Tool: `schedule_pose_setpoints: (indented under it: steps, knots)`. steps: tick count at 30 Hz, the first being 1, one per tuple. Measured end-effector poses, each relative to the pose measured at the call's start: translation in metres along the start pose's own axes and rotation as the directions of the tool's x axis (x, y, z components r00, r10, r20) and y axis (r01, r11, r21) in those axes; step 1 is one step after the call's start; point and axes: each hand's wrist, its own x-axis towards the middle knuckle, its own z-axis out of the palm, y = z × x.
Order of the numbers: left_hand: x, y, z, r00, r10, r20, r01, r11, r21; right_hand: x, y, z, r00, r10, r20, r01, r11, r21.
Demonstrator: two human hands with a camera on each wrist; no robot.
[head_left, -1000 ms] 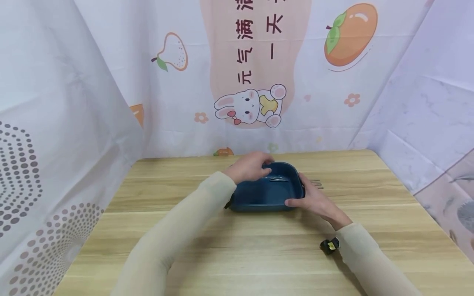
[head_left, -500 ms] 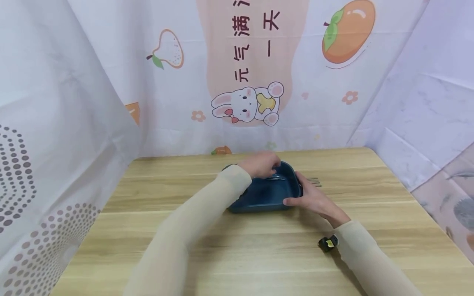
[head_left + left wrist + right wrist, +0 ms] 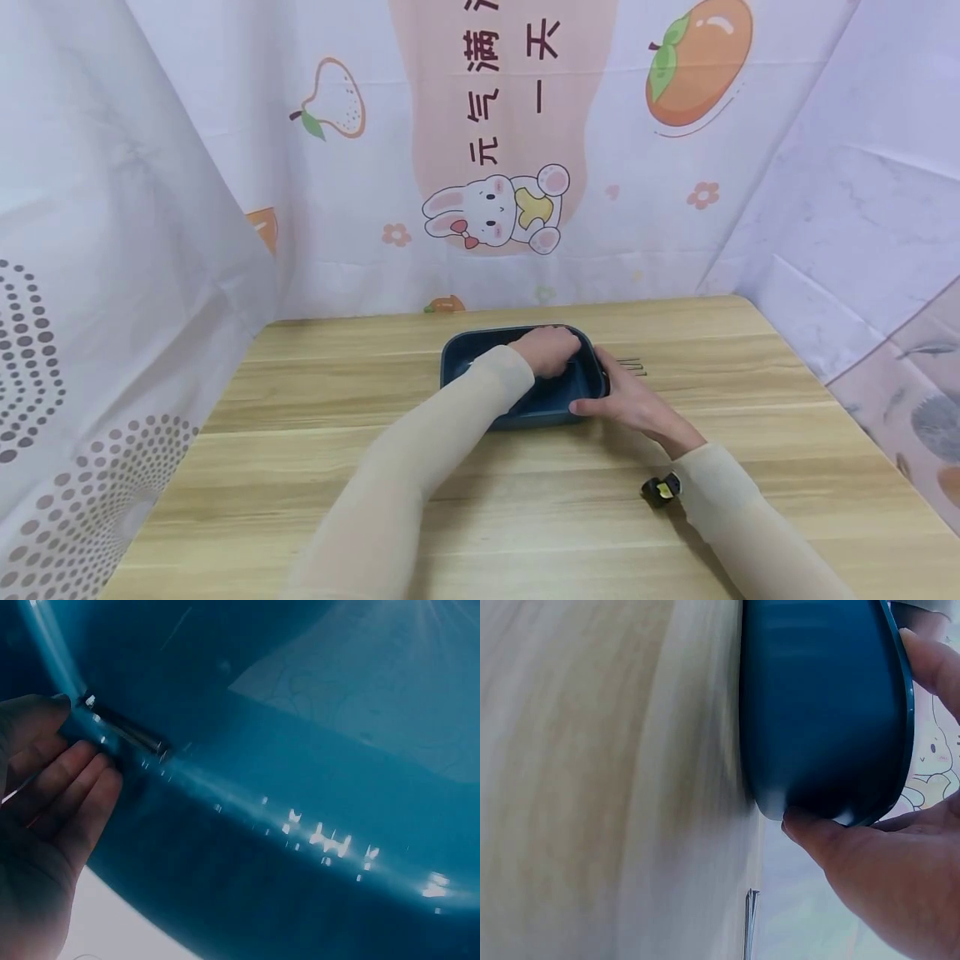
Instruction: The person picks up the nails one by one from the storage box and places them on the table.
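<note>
A dark blue rounded rectangular box (image 3: pixel 536 420) stands on the wooden table. My left hand (image 3: pixel 551 350) reaches inside it at the right end. In the left wrist view the loosely bent fingers of the left hand (image 3: pixel 52 802) lie beside a small bunch of dark metal nails (image 3: pixel 126 732), the thumb tip close to one end of it. My right hand (image 3: pixel 628 402) grips the box's right end, thumb at the front and fingers behind. The right wrist view has that hand (image 3: pixel 900 862) spanning the end of the box (image 3: pixel 817 712).
Several thin nails (image 3: pixel 632 367) lie on the table (image 3: pixel 517 533) just right of the box, behind the right hand. A small black device (image 3: pixel 660 490) sits at the right wrist. A printed curtain (image 3: pixel 352 200) hangs along the table's back edge, with more cloth at both sides.
My left hand has moved right and down into the box, from above its back rim to its right end. The right hand keeps its hold. The head view has shifted slightly.
</note>
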Motion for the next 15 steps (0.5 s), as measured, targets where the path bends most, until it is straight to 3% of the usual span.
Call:
schedule_pose_setpoints:
  steps: [15]
  knots:
    - [0.003,0.0,0.019,0.999,0.004,-0.035,-0.004,1.0,0.013,0.0,-0.001,0.001,1.0,0.011,0.005,-0.011,0.999,-0.034]
